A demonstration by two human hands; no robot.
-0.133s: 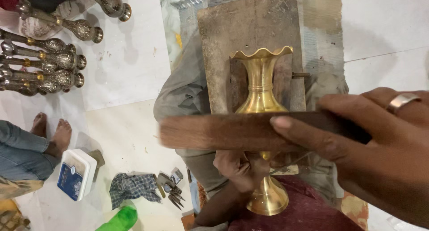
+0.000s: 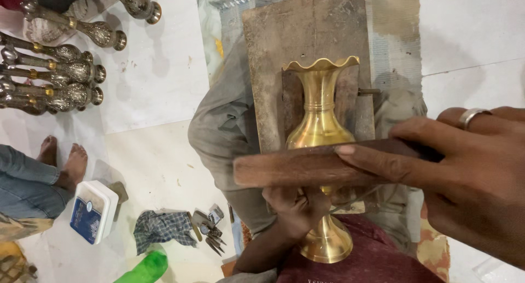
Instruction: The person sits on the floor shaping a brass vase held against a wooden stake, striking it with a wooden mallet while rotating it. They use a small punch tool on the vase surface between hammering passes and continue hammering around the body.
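My right hand, ring on one finger, clamps a flat brown wooden stick crosswise | my left hand sits under the stick, closed around the stem of a fluted golden brass vase | vase lies on a worn wooden board beyond both hands | silver-toned vases far left of my left hand
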